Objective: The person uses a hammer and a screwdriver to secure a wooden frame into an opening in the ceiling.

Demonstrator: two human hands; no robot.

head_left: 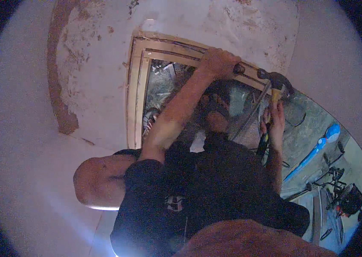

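Note:
My left hand is closed in a fist at the upper bar of the wooden frame. Out of its right side sticks the dark round end of a tool handle; the rest of that tool is hidden, so its kind is unclear. To the right, my right hand grips a claw hammer by its yellow and black handle. The hammer's dark head is raised beside the frame. Its striking face points left at the tool's end, with a small gap between them.
Around the frame rises a pale wall with brown, stripped patches. Through the opening, loose debris lies on a grey floor. A long blue and white object lies at right. Below it sits a tangle of dark gear.

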